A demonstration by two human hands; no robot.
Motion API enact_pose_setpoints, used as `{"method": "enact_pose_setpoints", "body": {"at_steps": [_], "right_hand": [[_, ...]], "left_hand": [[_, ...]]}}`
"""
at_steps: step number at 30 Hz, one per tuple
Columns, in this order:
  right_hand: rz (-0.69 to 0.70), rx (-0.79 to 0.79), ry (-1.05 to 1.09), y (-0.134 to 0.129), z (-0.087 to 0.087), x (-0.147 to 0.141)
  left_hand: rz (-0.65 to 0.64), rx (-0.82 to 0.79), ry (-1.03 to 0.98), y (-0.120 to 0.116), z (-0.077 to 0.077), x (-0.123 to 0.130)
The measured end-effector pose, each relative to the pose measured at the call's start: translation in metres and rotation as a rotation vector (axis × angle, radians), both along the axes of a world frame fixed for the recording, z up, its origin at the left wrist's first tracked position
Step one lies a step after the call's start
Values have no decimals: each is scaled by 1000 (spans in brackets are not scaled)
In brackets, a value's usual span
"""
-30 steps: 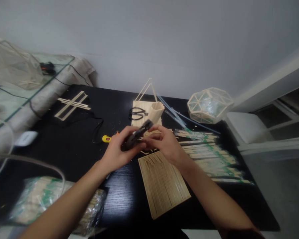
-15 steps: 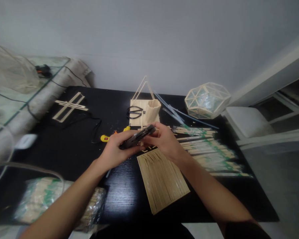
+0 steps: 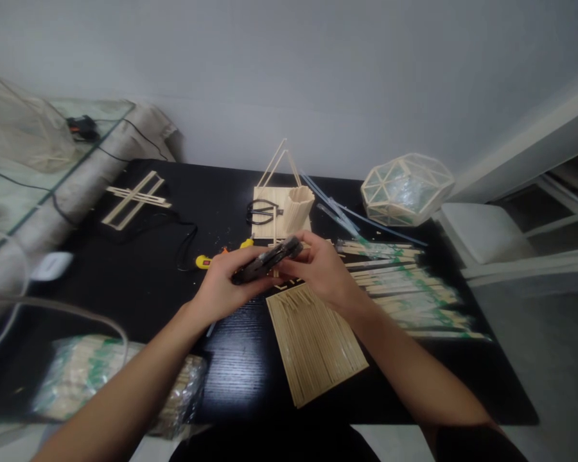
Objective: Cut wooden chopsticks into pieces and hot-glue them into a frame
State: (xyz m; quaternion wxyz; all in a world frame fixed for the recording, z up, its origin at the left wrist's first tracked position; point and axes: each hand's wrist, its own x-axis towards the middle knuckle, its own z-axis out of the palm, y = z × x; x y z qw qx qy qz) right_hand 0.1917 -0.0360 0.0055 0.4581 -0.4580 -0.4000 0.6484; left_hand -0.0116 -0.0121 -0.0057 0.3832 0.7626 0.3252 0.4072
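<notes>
A dark tool (image 3: 266, 262), its exact kind unclear, is gripped in my left hand (image 3: 226, 282) over the middle of the black table. My right hand (image 3: 320, 269) is closed at the tool's far right end; what its fingertips pinch is too small to name. Just below the hands lies a flat panel of wooden sticks (image 3: 318, 343), with short stick pieces near its top edge. Behind them stands a stick-built piece (image 3: 298, 208) with a round holder and a triangular frame. A yellow glue gun (image 3: 203, 262) lies partly behind my left hand.
Crossed sticks (image 3: 137, 200) lie at the back left, a plastic-wrapped bundle (image 3: 79, 378) at the front left. Wrapped sticks (image 3: 414, 295) spread over the right side, below a faceted stick frame (image 3: 407, 189). Black cables and clear glue sticks (image 3: 340, 218) lie toward the back.
The camera view has shifted slightly, so the table items appear a little higher. Both hands keep nearly the same pose around the dark tool.
</notes>
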Motion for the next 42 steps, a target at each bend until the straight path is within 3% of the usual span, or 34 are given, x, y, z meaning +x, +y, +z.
{"method": "enact_pose_setpoints", "body": {"at_steps": [13,28,38,42], "right_hand": [[34,-23,11,0,1,2],[25,-65,23,-5,4,-1],[21,-17,-72,-4,6,1],[-56,59,-92,-2,6,2]], "left_hand": [[-9,72,-22,0,1,-1],[20,-29,-32,-2,1,-2],[22,3,-23,-1,-1,-1],[78,-105,-105,-2,-2,-1]]}}
